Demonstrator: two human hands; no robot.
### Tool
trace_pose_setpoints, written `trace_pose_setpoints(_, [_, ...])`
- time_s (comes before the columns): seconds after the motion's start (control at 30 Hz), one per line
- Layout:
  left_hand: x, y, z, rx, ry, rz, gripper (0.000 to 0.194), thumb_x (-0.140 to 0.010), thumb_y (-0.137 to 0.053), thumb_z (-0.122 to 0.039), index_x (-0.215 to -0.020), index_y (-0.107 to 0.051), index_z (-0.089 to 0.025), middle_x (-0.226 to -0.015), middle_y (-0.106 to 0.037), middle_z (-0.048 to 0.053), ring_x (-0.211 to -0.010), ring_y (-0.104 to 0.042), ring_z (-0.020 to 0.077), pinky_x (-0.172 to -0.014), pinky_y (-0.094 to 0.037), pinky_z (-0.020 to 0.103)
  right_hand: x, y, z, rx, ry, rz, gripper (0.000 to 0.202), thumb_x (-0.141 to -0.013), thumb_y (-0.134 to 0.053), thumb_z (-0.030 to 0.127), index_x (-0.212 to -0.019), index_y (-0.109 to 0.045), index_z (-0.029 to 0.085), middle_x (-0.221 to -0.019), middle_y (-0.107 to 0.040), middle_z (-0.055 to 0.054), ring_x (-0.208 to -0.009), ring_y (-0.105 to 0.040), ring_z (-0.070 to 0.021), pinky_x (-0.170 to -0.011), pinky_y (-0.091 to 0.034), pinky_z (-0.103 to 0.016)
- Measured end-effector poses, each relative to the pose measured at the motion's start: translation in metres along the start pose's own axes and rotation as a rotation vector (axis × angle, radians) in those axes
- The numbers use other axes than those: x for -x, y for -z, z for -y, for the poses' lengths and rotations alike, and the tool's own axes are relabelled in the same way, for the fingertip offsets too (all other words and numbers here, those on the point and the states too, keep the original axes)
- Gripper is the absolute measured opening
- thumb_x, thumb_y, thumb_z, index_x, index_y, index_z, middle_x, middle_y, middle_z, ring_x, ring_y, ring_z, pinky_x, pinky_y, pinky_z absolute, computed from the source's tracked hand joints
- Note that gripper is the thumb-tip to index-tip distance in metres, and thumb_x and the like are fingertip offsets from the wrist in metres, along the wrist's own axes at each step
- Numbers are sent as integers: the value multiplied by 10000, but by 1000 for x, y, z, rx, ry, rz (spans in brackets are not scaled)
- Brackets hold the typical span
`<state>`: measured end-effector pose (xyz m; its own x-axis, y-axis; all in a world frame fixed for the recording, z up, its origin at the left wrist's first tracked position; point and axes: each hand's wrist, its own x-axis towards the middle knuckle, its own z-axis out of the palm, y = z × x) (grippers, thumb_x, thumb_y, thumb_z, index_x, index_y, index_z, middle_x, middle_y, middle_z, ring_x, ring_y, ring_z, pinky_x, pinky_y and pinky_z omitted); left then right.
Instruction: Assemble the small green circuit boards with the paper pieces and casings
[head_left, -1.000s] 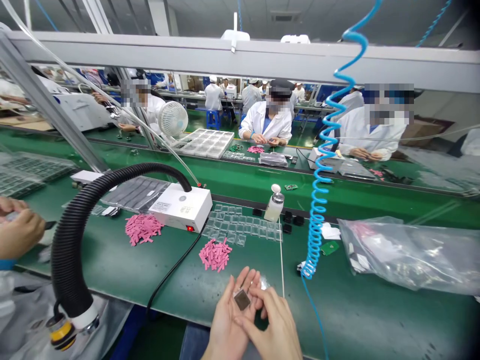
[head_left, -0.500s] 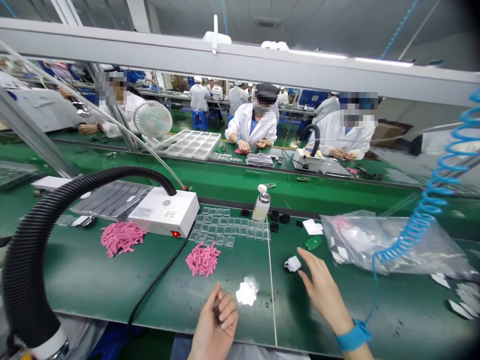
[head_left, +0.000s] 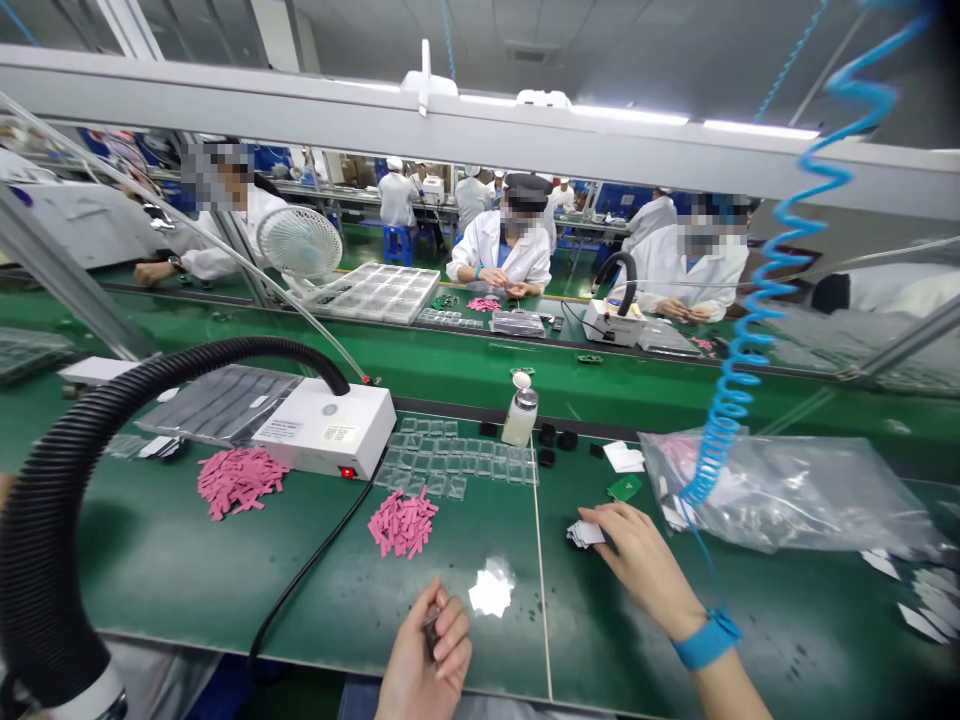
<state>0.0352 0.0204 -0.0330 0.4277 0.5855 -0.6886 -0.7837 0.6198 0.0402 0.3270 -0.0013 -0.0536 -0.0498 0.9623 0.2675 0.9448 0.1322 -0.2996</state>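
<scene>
My left hand [head_left: 429, 650] is curled closed near the front edge of the green table. A small dark object shows between its fingers; its kind is hidden. To the right, my right hand [head_left: 645, 565], with a blue wristband [head_left: 709, 640], has thumb and forefinger around the right edge of a small stack of thin white pieces [head_left: 585, 534]. The stack's underside looks dark. Between the hands lie bright white squares [head_left: 492, 590] on clear film. Beyond my right fingers are a small green circuit board [head_left: 624, 488] and white sheets [head_left: 623, 457].
Pink strips lie in a near pile [head_left: 403, 524] and a larger pile [head_left: 241, 482]. Behind are clear plastic pieces [head_left: 450, 460], a pump bottle [head_left: 520, 417] and a white box [head_left: 330, 425] with a black hose [head_left: 45, 520]. A coiled blue cord [head_left: 739, 370] hangs over a plastic bag [head_left: 795, 495]. Co-workers sit opposite.
My right hand has moved slightly left and down, its fingers closing from a wide spread onto the stack. The blue cord has swung left. My left hand stays nearly still.
</scene>
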Motion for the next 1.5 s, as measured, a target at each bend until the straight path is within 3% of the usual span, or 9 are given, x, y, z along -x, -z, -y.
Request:
trace_pose_setpoints(0.17, [2,-1,3,-99,-32,16,394,-951,-358,-283,-626,-520,-131,-463,-304,-86,-297,-258,10,-283,-176,138,2,12,10,-27,-29,-21,316,-826,-553,148,-1129,-576,233,-1007,-646,-68,-983,-581,-263,-825,-487,-410])
trace_pose_setpoints(0.3, [2,-1,13,-264,-97,99,213,-845,-590,-296,-956,-632,-119,-482,-397,-89,-323,-258,15,-288,-189,135,-1,18,51,-261,-119,11,312,-837,-612,230,-1142,-548,255,-982,-619,-35,-901,-608,-201,-755,-510,-301])
trace_pose_setpoints(0.4, [0,0,22,-378,-104,181,570,-594,-824,-335,-1095,-615,-161,-509,-488,-78,-348,-285,17,-295,-195,133,-5,13,95,-461,-172,40,401,-770,-677,172,-1141,-543,243,-893,-611,-1,-801,-612,-170,-742,-502,-274])
trace_pose_setpoints(0.47, [-2,2,25,-434,-94,202,658,-506,-866,-355,-1095,-625,-188,-474,-484,-80,-342,-280,17,-294,-173,132,-7,9,122,-550,-188,84,465,-732,-687,110,-1151,-533,244,-886,-614,15,-771,-603,-155,-735,-494,-258])
trace_pose_setpoints(0.63, [-1,5,19,-495,-98,208,472,-483,-871,-383,-857,-692,-156,-415,-414,-92,-332,-201,-11,-301,-129,128,-7,7,160,-619,-276,180,428,-681,-706,77,-1050,-561,240,-856,-624,36,-763,-592,-151,-711,-465,-240])
trace_pose_setpoints(0.77, [5,3,14,-520,-104,230,396,-545,-840,-400,-804,-695,-138,-446,-415,-81,-359,-191,-13,-314,-127,127,-6,13,163,-650,-259,191,415,-639,-768,125,-994,-582,233,-833,-605,35,-786,-583,-163,-727,-450,-243])
trace_pose_setpoints(1.0, [11,-1,14,-525,-113,219,430,-500,-859,-402,-781,-696,-121,-522,-456,-50,-420,-256,7,-328,-144,127,-3,5,159,-837,-97,87,182,-914,-490,214,-1069,-577,255,-1024,-556,-25,-948,-572,-152,-839,-438,-233])
trace_pose_setpoints(1.23, [12,3,14,-551,-107,239,387,-556,-830,-415,-782,-684,-138,-454,-388,-78,-387,-171,1,-328,-100,135,-3,1,164,-818,-85,-22,112,-900,-515,204,-925,-622,222,-930,-591,-41,-886,-602,-170,-788,-470,-235])
trace_pose_setpoints(1.5, [14,2,13,-549,-90,239,398,-532,-840,-424,-758,-668,-146,-429,-380,-87,-370,-155,-2,-324,-93,133,-1,1,164,-801,-64,-29,207,-900,-517,186,-1050,-644,252,-1016,-627,-47,-959,-611,-175,-831,-485,-238])
